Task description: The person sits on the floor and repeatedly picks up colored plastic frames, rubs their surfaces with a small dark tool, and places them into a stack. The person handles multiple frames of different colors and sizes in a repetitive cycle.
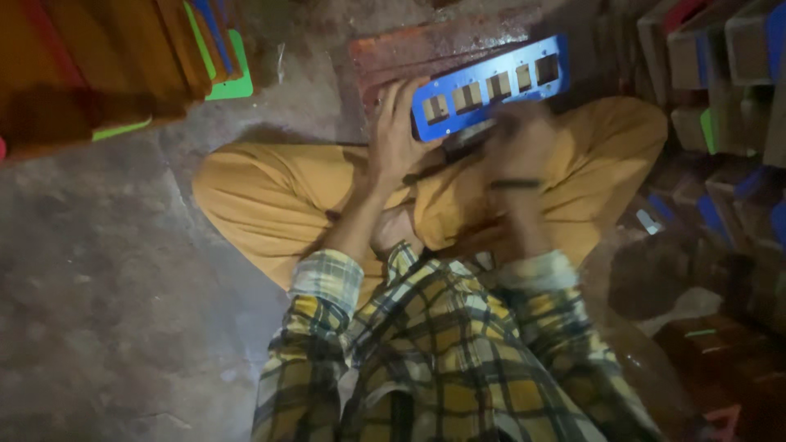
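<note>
Head view: blue plate [491, 86], five square cutouts

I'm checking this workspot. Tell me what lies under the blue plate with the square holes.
Under the blue plate a reddish-brown board shows, resting on the grey floor. The left hand grips the plate's near end. The blurred right hand covers whatever sits below its lower edge.

A rough grey concrete floor [106, 286] carries stacked wooden boards [98, 57] and boxes [720, 74].
</note>
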